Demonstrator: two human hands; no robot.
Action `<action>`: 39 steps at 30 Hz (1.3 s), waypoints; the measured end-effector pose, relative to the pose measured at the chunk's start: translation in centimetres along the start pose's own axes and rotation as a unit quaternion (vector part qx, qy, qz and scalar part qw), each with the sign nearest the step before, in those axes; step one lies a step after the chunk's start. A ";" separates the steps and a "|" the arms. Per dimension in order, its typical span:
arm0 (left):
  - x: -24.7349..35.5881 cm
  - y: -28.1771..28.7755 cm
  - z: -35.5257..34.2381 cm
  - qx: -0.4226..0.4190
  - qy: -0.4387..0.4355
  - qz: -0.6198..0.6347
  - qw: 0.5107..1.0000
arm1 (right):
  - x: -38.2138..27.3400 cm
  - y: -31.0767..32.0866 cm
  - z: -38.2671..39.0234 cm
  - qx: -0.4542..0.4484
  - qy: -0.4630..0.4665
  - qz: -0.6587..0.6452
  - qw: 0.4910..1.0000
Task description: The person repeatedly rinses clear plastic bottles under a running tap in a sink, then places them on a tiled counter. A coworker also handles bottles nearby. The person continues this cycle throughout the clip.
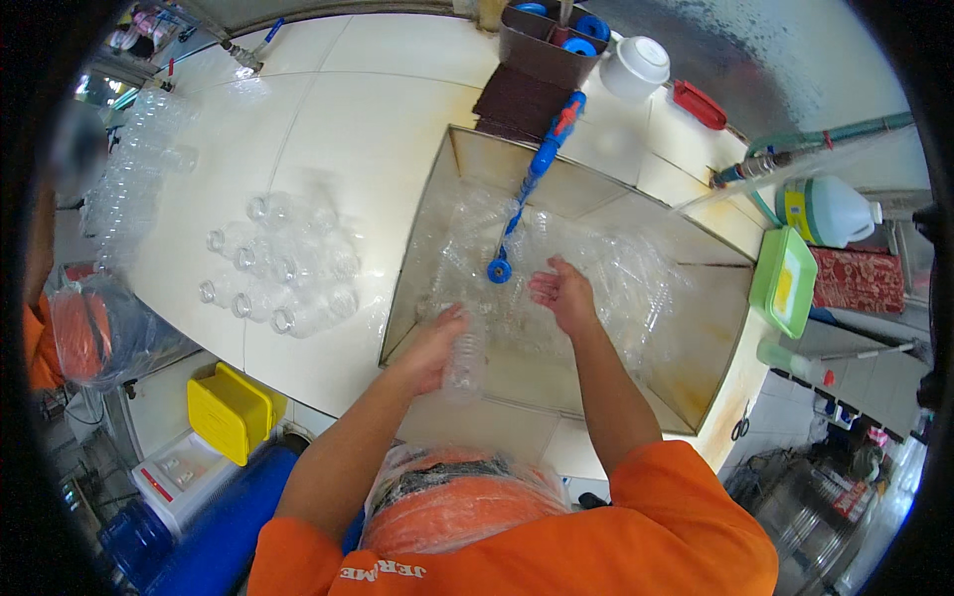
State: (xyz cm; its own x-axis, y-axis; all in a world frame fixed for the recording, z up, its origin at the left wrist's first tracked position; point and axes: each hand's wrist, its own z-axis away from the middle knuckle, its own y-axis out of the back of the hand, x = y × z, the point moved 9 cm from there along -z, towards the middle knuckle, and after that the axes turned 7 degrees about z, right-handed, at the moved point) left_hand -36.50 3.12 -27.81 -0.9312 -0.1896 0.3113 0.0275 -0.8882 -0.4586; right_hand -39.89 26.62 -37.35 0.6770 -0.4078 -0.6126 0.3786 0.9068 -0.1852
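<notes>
My left hand is closed round a clear plastic bottle with ribbed sides, held at the near left part of the sink. Farther right, my right hand hovers over the sink with its fingers spread and nothing in them. Many clear bottles lie heaped in the sink below and beyond both hands. Between the hands, slightly farther off, hangs the round blue end of a tap. On the white counter to the left, several empty clear bottles stand in a group.
Behind the sink are a dark caddy, a white tub and a red-handled brush. A green tray and a bluish jug flank its right edge. More bottles line the far left, beside another person's orange sleeve.
</notes>
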 end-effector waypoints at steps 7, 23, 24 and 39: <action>-0.7 -9.1 1.5 -0.140 0.107 0.052 0.983 | 7.9 5.5 -16.7 0.095 -0.229 -0.031 0.968; 13.0 -7.8 13.9 -0.071 -0.190 0.010 0.979 | 4.2 5.2 -18.4 0.073 -0.073 -0.010 0.995; 16.0 -6.4 15.1 0.026 -0.305 -0.100 0.947 | 2.0 6.1 -17.4 0.117 0.039 0.043 0.991; 22.1 -7.7 21.0 0.378 -0.568 -0.619 0.388 | -24.3 6.3 16.5 0.293 0.497 0.168 0.799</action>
State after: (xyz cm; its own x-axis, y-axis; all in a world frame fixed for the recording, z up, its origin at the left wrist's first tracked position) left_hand -49.67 -2.99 0.13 0.3489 0.8985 0.2665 0.3141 -0.3800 0.8700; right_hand -43.57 40.45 -10.94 0.0774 0.3986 -0.9139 0.7092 0.6222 0.3314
